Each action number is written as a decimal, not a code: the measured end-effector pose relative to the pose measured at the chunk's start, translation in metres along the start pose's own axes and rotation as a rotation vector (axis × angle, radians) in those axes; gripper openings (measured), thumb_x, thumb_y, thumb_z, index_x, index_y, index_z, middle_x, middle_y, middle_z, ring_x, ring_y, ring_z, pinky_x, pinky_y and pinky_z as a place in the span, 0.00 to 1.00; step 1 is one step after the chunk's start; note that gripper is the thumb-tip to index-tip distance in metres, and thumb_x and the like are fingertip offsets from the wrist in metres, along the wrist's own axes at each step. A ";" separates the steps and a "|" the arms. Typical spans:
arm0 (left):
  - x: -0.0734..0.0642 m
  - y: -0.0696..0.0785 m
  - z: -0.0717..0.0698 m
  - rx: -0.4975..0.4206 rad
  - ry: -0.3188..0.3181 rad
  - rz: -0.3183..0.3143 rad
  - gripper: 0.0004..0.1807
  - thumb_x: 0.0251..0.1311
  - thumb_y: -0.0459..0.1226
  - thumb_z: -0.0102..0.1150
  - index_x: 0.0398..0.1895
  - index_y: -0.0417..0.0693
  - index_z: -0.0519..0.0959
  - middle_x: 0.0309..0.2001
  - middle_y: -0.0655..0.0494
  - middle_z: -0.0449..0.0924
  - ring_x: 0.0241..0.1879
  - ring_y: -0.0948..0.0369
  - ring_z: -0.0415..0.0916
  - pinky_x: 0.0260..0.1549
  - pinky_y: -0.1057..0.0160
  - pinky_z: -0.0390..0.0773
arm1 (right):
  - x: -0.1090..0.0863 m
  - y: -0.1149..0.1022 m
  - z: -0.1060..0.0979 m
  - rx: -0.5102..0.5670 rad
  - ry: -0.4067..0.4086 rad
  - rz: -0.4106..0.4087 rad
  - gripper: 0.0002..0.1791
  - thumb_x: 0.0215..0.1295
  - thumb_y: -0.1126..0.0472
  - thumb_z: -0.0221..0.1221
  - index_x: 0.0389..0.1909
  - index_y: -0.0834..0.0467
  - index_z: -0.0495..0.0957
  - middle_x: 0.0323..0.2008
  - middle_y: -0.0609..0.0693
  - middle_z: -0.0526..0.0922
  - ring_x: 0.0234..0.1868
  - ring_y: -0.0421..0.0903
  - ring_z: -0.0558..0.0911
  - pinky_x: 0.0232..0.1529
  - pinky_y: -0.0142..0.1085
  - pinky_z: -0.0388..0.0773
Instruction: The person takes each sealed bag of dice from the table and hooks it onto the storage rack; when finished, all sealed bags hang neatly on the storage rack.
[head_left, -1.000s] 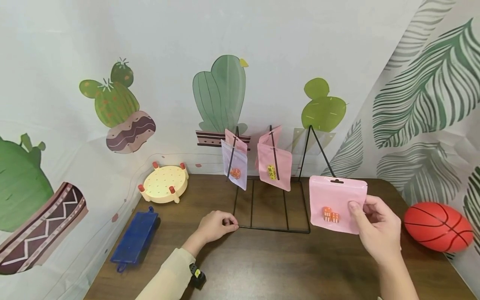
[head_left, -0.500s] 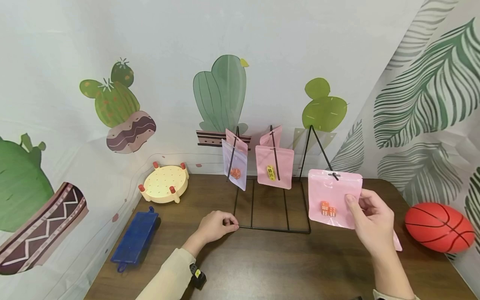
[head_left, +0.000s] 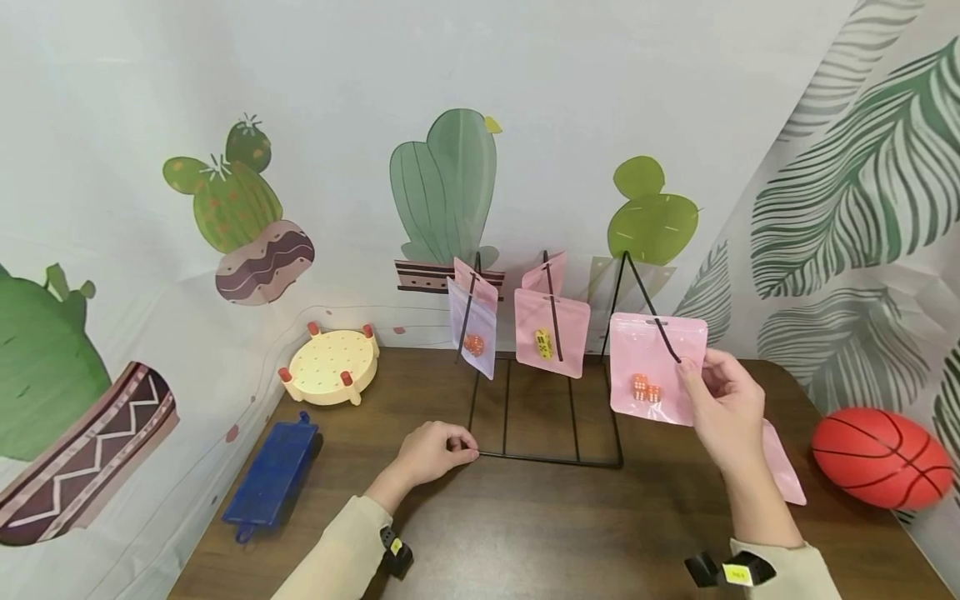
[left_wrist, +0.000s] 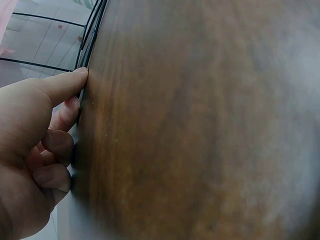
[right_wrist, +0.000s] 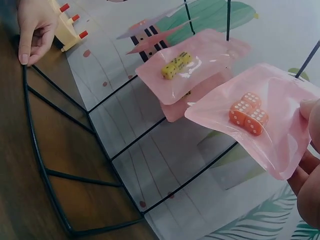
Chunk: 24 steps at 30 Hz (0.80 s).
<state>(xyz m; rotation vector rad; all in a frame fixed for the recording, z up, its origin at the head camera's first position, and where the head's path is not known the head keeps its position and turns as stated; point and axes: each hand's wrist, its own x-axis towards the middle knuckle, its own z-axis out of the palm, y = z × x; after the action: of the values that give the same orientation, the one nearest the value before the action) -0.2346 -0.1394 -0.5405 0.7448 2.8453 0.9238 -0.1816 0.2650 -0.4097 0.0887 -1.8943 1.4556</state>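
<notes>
My right hand (head_left: 723, 408) pinches the right side of a pink zip pouch (head_left: 630, 354) holding orange dice (right_wrist: 248, 114). The rack's right prong runs through the pouch's top slot, its tip showing in front. At the front left corner of the black wire rack (head_left: 540, 457), my left hand (head_left: 431, 452) holds the base wire between thumb and fingers. On the middle prong hang pink pouches, the front one (head_left: 536, 321) with yellow dice (right_wrist: 176, 65). A lilac pouch (head_left: 483, 321) with orange dice hangs in front of a pink one on the left prong.
Another pink pouch (head_left: 782, 467) lies on the table behind my right wrist, partly hidden. A red ball with black lines (head_left: 881, 458) sits at the right edge. On the left are a blue plastic tray (head_left: 270, 475) and a cream round stand (head_left: 333, 367) with red-tipped legs.
My right hand has moved up, left and away from me, sliding the pouch's slot over the right prong. The pouch lying on the table has come into view. My left hand stays put.
</notes>
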 end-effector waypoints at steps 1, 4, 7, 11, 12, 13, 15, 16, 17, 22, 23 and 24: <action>0.000 0.000 0.000 -0.001 0.000 0.001 0.03 0.62 0.50 0.72 0.34 0.67 0.88 0.24 0.75 0.75 0.23 0.70 0.70 0.24 0.63 0.69 | 0.003 0.002 0.002 0.002 0.001 0.000 0.08 0.67 0.75 0.64 0.43 0.75 0.79 0.27 0.38 0.84 0.24 0.34 0.77 0.25 0.23 0.72; -0.001 0.000 -0.001 -0.004 0.000 0.004 0.03 0.62 0.49 0.73 0.34 0.67 0.87 0.24 0.74 0.75 0.22 0.70 0.70 0.23 0.63 0.69 | 0.011 0.007 0.009 0.003 0.005 0.009 0.08 0.69 0.73 0.64 0.44 0.74 0.80 0.29 0.36 0.84 0.26 0.33 0.77 0.26 0.23 0.73; -0.001 0.001 -0.002 -0.005 -0.001 0.003 0.02 0.63 0.49 0.72 0.34 0.68 0.87 0.24 0.74 0.75 0.22 0.70 0.70 0.23 0.63 0.69 | 0.021 0.013 0.017 -0.003 0.015 0.033 0.09 0.70 0.70 0.65 0.45 0.73 0.80 0.29 0.34 0.84 0.26 0.34 0.78 0.26 0.23 0.73; -0.001 0.000 -0.002 -0.007 -0.003 0.006 0.02 0.63 0.49 0.72 0.34 0.68 0.87 0.24 0.75 0.75 0.22 0.70 0.70 0.24 0.63 0.69 | 0.036 0.021 0.026 -0.024 0.025 0.071 0.12 0.70 0.66 0.66 0.46 0.72 0.80 0.29 0.33 0.83 0.28 0.35 0.79 0.27 0.23 0.73; -0.001 0.000 -0.002 -0.008 -0.004 0.008 0.03 0.63 0.50 0.72 0.34 0.68 0.87 0.24 0.75 0.75 0.22 0.70 0.70 0.24 0.63 0.69 | 0.040 0.022 0.029 -0.031 0.028 0.083 0.12 0.70 0.66 0.66 0.46 0.72 0.80 0.29 0.33 0.83 0.28 0.35 0.79 0.27 0.23 0.73; -0.001 -0.001 -0.001 -0.008 -0.005 0.008 0.03 0.64 0.50 0.72 0.34 0.68 0.87 0.24 0.75 0.75 0.22 0.70 0.70 0.24 0.63 0.69 | 0.043 0.024 0.030 -0.026 0.026 0.094 0.12 0.70 0.65 0.66 0.46 0.71 0.80 0.29 0.34 0.83 0.28 0.35 0.79 0.27 0.23 0.74; 0.000 -0.002 0.000 -0.009 -0.004 0.009 0.03 0.64 0.51 0.71 0.35 0.69 0.87 0.24 0.75 0.75 0.22 0.71 0.71 0.24 0.63 0.70 | 0.051 0.028 0.034 -0.024 0.023 0.110 0.13 0.70 0.65 0.66 0.47 0.71 0.80 0.29 0.34 0.82 0.28 0.34 0.79 0.27 0.23 0.74; 0.000 -0.002 0.000 -0.008 -0.004 0.009 0.03 0.63 0.51 0.72 0.35 0.69 0.87 0.24 0.76 0.75 0.22 0.71 0.71 0.24 0.63 0.70 | 0.055 0.029 0.036 -0.015 0.020 0.114 0.13 0.70 0.65 0.66 0.47 0.72 0.79 0.29 0.34 0.82 0.27 0.34 0.79 0.27 0.23 0.74; 0.000 -0.002 0.000 -0.007 -0.004 0.009 0.03 0.63 0.51 0.72 0.35 0.69 0.87 0.24 0.76 0.75 0.22 0.71 0.71 0.24 0.63 0.70 | 0.059 0.030 0.037 -0.008 0.018 0.116 0.13 0.70 0.66 0.65 0.47 0.73 0.79 0.29 0.34 0.82 0.27 0.34 0.79 0.27 0.23 0.74; 0.000 -0.001 0.000 0.001 -0.001 0.009 0.03 0.63 0.51 0.72 0.35 0.67 0.88 0.24 0.76 0.75 0.23 0.71 0.71 0.24 0.63 0.70 | 0.072 0.026 0.047 0.012 0.010 0.107 0.10 0.71 0.69 0.62 0.44 0.75 0.78 0.27 0.33 0.80 0.24 0.32 0.76 0.25 0.22 0.73; 0.000 -0.001 0.000 0.002 -0.001 0.009 0.04 0.62 0.50 0.73 0.35 0.67 0.88 0.24 0.76 0.75 0.23 0.71 0.71 0.24 0.63 0.70 | 0.073 0.022 0.048 0.013 0.008 0.108 0.09 0.71 0.70 0.62 0.44 0.74 0.78 0.27 0.33 0.80 0.24 0.31 0.77 0.25 0.22 0.73; 0.000 0.000 -0.001 0.002 -0.001 0.008 0.04 0.62 0.50 0.73 0.35 0.67 0.88 0.24 0.76 0.75 0.23 0.71 0.71 0.24 0.63 0.70 | 0.073 0.018 0.049 0.015 0.005 0.107 0.09 0.71 0.70 0.61 0.43 0.75 0.78 0.27 0.33 0.80 0.24 0.31 0.76 0.26 0.22 0.73</action>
<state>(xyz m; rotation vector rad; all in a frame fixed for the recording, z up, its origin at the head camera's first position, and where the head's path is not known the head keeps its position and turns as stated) -0.2346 -0.1400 -0.5402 0.7567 2.8446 0.9213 -0.2678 0.2554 -0.3864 -0.0100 -1.9098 1.5394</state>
